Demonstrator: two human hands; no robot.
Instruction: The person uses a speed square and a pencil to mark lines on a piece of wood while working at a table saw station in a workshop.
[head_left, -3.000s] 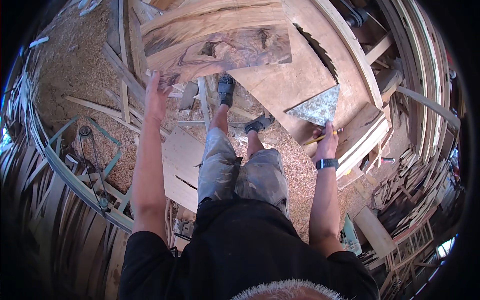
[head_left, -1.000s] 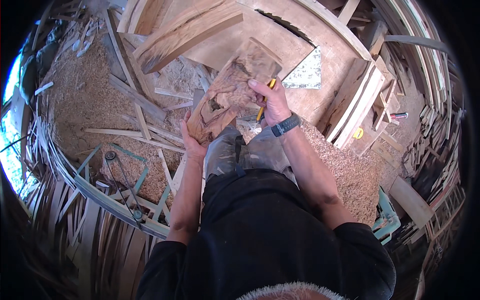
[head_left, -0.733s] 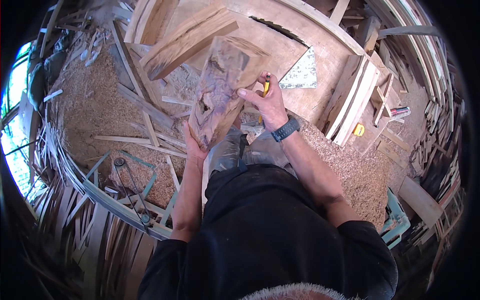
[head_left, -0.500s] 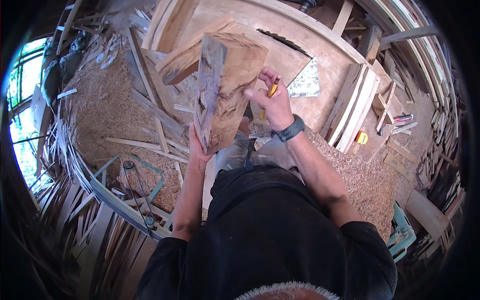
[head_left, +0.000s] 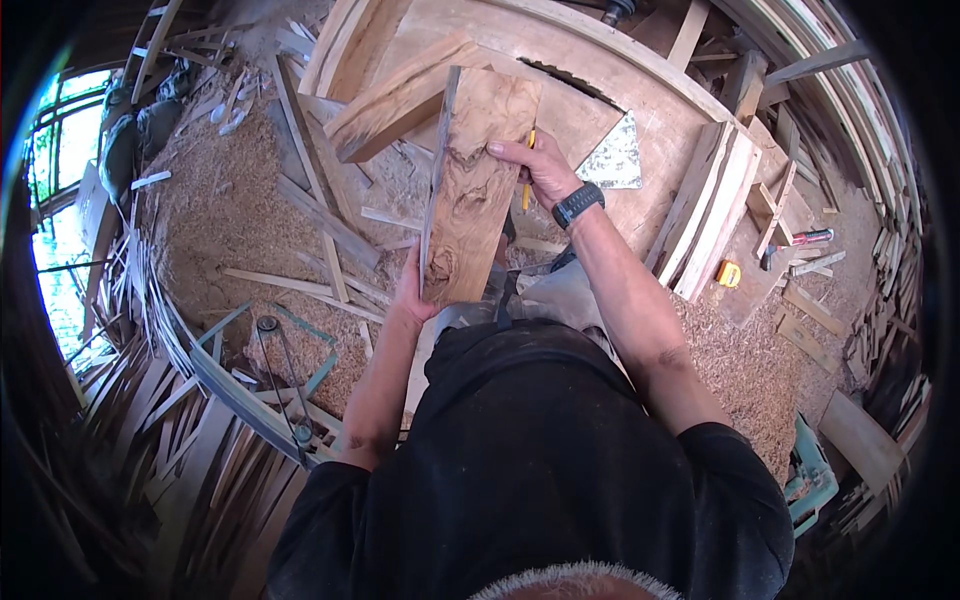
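Observation:
A thick wooden board point(head_left: 485, 185) with dark, swirling grain is held up in front of me, its broad face turned upward. My left hand point(head_left: 412, 292) grips its near left corner, fingers partly hidden beneath. At the right edge, toward the far end, my right hand point(head_left: 543, 168) clasps the board with the thumb on its face. A yellow pencil point(head_left: 527, 196) is tucked in the fingers of that same hand. Behind the board, another thick wooden block point(head_left: 400, 95) lies at a slant on the workbench point(head_left: 650, 95).
A speckled, roughly triangular plate point(head_left: 614, 155) lies right of the board. Farther right are stacked boards point(head_left: 706, 210), a yellow tape measure point(head_left: 729, 273) and a red-handled tool point(head_left: 812, 237). Sawdust point(head_left: 215, 210) and loose wood strips cover the left side, near a belt-and-pulley machine point(head_left: 268, 324).
The board has turned so its broad face shows more and its left edge less. My right hand, raised off it with the pencil before, now grips its right edge.

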